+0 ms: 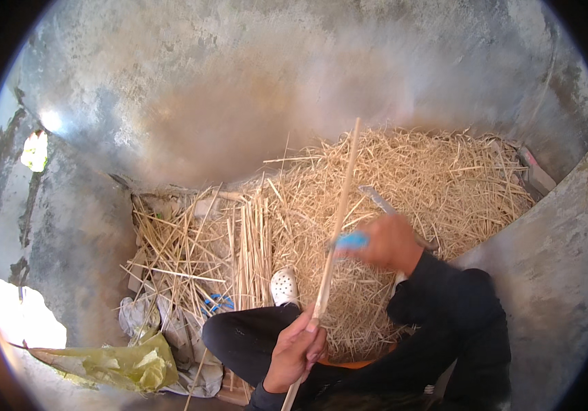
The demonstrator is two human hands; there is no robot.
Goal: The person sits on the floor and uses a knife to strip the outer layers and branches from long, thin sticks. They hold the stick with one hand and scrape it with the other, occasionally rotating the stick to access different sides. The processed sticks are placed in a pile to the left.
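My left hand (297, 349) is closed around the lower part of a long, pale, bamboo-like stick (343, 198). The stick slants up and away from my lap. Beside its middle, my right hand (386, 243) is closed on a knife (378, 199), whose grey blade points up and away above the fist. A bright blue wrap or pad (352, 240) covers the thumb side of that hand, against the stick. Motion blurs the right hand and the blue piece, so I cannot tell whether the blade touches the stick.
A large heap of pale shavings (444, 178) lies against the concrete wall (273, 75). Left of it are a bundle of thin sticks (253, 253) and scattered loose ones. My legs frame the lap, with a white clog (284, 287) ahead. A yellow-green sack (136, 363) sits lower left.
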